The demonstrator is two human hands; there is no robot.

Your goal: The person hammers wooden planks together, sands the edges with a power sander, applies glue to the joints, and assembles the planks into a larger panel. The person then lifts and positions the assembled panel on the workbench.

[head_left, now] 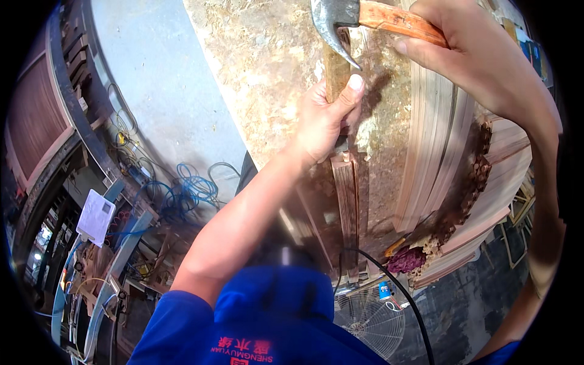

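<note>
In my right hand (456, 45) is a claw hammer (398, 21), gripped by its orange-brown wooden handle at the upper right. Its dark metal head hangs over the top of a chisel (336, 70), the curved claw pointing down past the chisel's wooden handle. My left hand (325, 118) wraps that handle, thumb along its side. Below the fist, the chisel's lower end meets a narrow reddish-brown wood piece (347, 188) that lies lengthwise toward me. Whether the hammer touches the chisel cannot be made out.
The worn, stained workbench (267, 73) spreads under both hands. Long wood strips (426, 146) lie stacked on its right, beside a row of carved dark wood (477, 176) and a purplish cloth (406, 260). Blue hose (191, 188) coils on the floor at left. A round fan (368, 322) stands below.
</note>
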